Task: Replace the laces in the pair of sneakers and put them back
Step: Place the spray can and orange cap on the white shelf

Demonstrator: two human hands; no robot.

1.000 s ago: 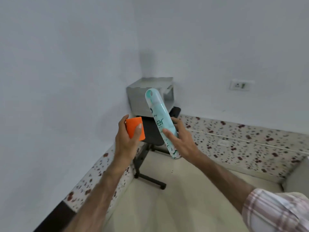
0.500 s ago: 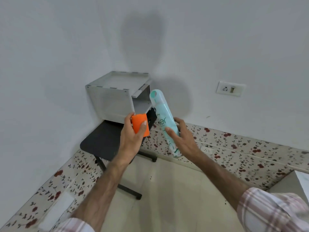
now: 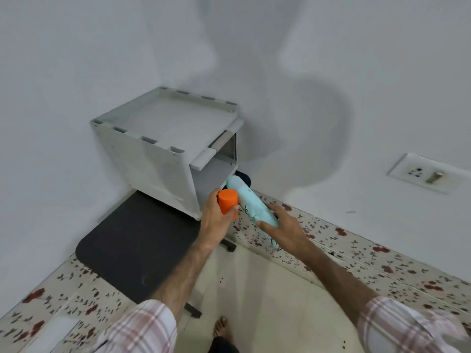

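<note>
Nearest, stands with a bare foot (image 3: 221, 327) on the pale floor, plaid sleeves at either side. Further out, clamps the left hand (image 3: 216, 220) round a short orange cylinder (image 3: 228, 203), fingers closed tight on it. Wraps the right hand (image 3: 285, 226) round a pale green spray can (image 3: 248, 200), slanted, top end aimed at the open side of the white cabinet (image 3: 163, 138) sitting on the black table (image 3: 137, 240). Holds can and cylinder side by side, touching or nearly so. Beyond, catches a dark shape past the cabinet's corner, too hidden to name, and a wall socket (image 3: 428, 174). Sees no sneakers or laces anywhere; cannot tell where they lie.

Probably risks clipping the cabinet's front edge if the can goes in at this slant. Might let the smooth can slip from that low grip and drop toward the bare foot. With both hands full, cannot take up any shoe or lace until something is set down
</note>
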